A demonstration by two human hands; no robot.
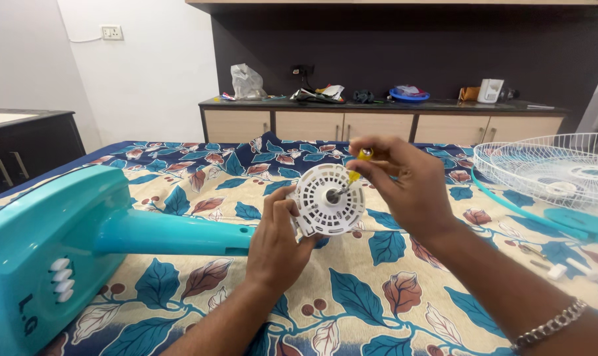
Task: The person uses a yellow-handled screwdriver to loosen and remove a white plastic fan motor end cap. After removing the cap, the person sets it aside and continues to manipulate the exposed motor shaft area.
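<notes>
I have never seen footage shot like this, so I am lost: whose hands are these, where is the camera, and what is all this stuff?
The camera sits on a person's head and looks down at their own two bare hands. The left hand grips a white round vented motor cover at the end of a teal pedestal fan body, which lies on its side on a leaf-patterned bedsheet. The right hand holds a yellow-handled screwdriver, its tip at the cover's centre. At right lies a white wire fan guard. A cabinet stands behind.
</notes>
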